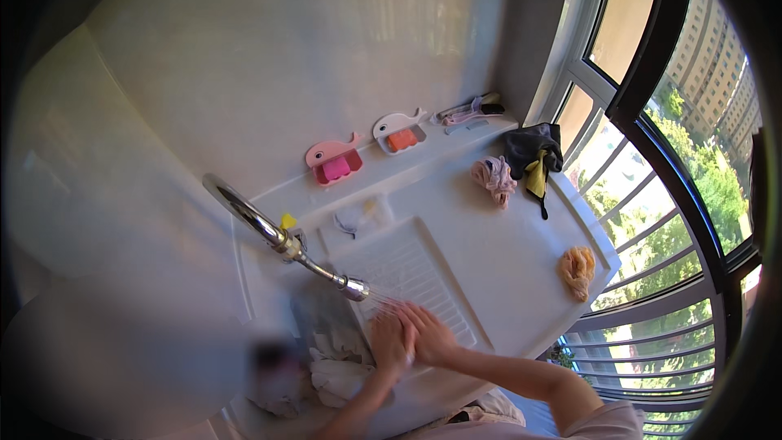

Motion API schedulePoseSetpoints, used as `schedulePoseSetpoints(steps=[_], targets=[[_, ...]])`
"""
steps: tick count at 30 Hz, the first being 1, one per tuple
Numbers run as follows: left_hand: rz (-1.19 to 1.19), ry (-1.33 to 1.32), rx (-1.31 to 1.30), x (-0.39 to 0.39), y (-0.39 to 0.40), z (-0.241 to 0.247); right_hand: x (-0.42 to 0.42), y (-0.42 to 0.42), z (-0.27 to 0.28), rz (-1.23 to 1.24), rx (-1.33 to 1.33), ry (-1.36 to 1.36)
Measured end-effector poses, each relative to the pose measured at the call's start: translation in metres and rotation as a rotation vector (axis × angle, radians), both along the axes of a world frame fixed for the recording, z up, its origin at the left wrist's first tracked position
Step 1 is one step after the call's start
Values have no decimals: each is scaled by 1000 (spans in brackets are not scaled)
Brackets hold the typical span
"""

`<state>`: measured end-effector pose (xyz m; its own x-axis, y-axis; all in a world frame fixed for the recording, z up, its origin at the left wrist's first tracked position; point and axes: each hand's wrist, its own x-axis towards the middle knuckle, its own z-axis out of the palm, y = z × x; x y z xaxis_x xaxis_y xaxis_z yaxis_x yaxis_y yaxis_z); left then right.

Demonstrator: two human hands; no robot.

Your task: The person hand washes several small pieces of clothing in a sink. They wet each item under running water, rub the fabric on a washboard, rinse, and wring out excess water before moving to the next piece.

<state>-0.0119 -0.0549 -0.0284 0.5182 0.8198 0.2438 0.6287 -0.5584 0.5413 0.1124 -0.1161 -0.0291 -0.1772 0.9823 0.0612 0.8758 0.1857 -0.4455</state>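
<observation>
Water runs from the chrome faucet's spray head (pixel 354 288) onto both my hands. My left hand (pixel 387 340) and my right hand (pixel 429 335) press against each other, palms turned inward. Whether anything lies between them is hidden. Below them is the ribbed washboard (pixel 449 302) of a white laundry sink (pixel 482 256). Just left of my hands, white cloth (pixel 342 379) lies in the sink's basin (pixel 327 308).
A pink whale soap dish (pixel 336 162) and a white one (pixel 397 131) hold soap bars on the back ledge. Crumpled pinkish cloth (pixel 493 178), dark cloth (pixel 533 145) and orange cloth (pixel 577 272) lie on the counter. Barred windows (pixel 647 220) stand at right. The lower left is blurred.
</observation>
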Motion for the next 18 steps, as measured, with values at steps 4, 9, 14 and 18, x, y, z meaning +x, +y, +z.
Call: schedulePoseSetpoints(steps=[4,9,14,18], targets=[[70,34,6,7,27,9,5,57,59,23,-14,-102],[62,-44,-69,15,47,-29,11,55,-21,-52,13,-117],[40,161,55,3,4,-15,5,26,7,50,-110,-117],[256,15,68,30,100,-9,18,114,-12,-158,163,-168]])
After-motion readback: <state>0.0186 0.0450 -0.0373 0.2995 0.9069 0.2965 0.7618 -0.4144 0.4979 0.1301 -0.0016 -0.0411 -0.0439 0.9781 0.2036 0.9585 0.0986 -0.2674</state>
